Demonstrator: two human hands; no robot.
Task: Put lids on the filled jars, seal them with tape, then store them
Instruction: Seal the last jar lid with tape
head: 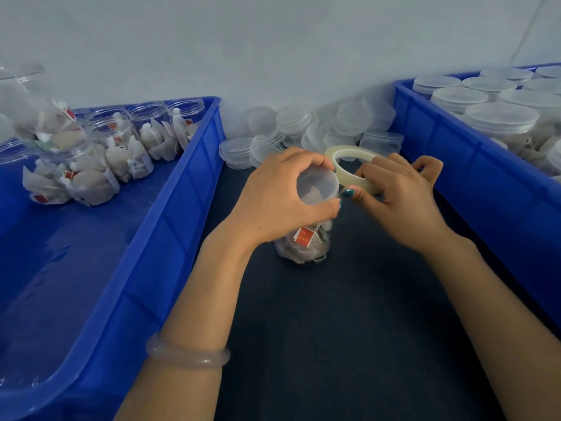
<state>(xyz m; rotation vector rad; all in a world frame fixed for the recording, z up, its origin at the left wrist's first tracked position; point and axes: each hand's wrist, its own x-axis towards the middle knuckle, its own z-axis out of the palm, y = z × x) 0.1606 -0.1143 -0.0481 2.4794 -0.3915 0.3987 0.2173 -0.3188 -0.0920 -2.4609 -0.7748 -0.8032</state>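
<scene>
A dark, matte table top [334, 329] runs between two glossy blue plastic crates. The left crate [170, 226] holds open clear jars [121, 138] stuffed with papery tea bags; the right crate [455, 165] holds capped jars [501, 120]. Loose frosted round lids [303, 123] are heaped at the wall. The left hand [273, 196] curls its fingers round the top of the jar [303, 247], which stands upright on the table between the crates, long axis vertical, its translucent lid [317, 188] facing up. The right hand [400, 196] pinches a tilted ring-shaped tape roll [349, 153] just beside the lid. A smooth pale bangle [188, 354] circles the left forearm.
</scene>
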